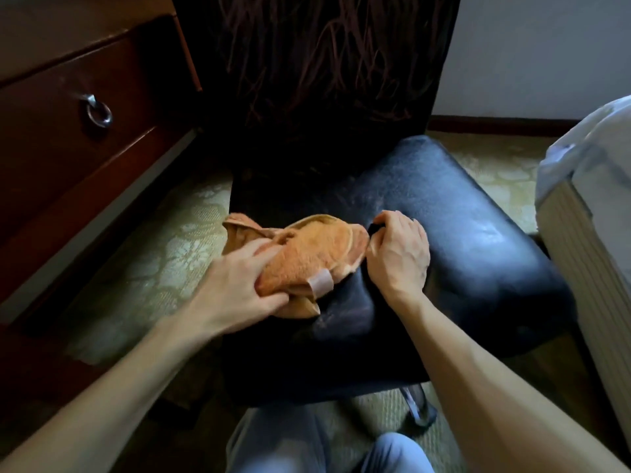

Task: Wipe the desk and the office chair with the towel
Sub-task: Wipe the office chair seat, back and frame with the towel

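dark wood worktop (pixel 68 138) stands at left, untouched. the orange towel (pixel 307 254) is bunched on the chair (pixel 461 240), front left. wadded so loosely, it could be slid off the seat edge, or little leather covered per stroke. the left hand (pixel 235 278) is laid palm down, grip clamped on the towel. the right hand (pixel 399 254) is curled at the towel's right edge; whether that grip is closed on it cannot be told.
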A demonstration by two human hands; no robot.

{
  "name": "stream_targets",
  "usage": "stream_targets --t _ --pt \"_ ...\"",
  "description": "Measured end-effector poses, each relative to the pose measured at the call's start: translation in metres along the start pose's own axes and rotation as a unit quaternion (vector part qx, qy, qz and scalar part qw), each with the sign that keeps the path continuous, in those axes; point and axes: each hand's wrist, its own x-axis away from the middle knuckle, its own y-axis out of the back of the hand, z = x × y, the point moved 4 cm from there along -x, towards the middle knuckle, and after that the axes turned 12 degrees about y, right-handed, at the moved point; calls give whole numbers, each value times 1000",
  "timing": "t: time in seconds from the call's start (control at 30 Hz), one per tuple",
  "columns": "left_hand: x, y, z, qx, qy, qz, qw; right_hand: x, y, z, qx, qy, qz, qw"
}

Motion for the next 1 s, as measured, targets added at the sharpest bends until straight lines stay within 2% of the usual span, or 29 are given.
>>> stream_targets --t 0.17,0.27,0.33,0.4,0.43,0.5,0.57,0.63,0.7,0.77,0.83,0.87,0.9,0.93,1.0 --pt "51 -11 -16 45 -44 -41 997 1 3 1 -27 4 -11 1000" --pt "76 -24 -33 -7 -118 -25 993 -2 6 -1 -40 7 -11 999" --pt "88 -27 -36 -53 -165 -23 985 -6 7 -4 -59 -6 16 998" --pt "91 -21 -33 -38 -175 -30 983 -14 11 -11 -121 -55 53 990" --pt "89 -14 -31 -3 -154 -37 987 -18 15 -13 -159 -82 68 982" --pt "79 2 -26 106 -38 -47 993 -22 27 -8 -206 -92 77 971" --pt "61 16 -23 192 97 -69 974 -23 36 13 -233 -48 86 967" --pt "36 26 -26 227 179 -82 954 -16 41 47 -278 1 109 954" --pt "16 31 -34 314 211 -64 924 -3 48 79 -308 41 122 943" --pt "2 29 -44 428 213 -12 878 9 64 98 -247 107 49 962" --pt "-2 22 -52 489 212 97 840 23 80 107 -182 189 -45 964" --pt "-1 19 -55 499 215 148 827 29 83 108 -165 218 -42 961" --pt "-1 18 -54 512 222 174 811 36 80 106 -145 233 3 962" --pt "-2 16 -49 535 237 163 794 45 72 103 -102 236 75 963" --pt "-3 13 -27 588 277 53 759 68 53 92 41 233 200 951"
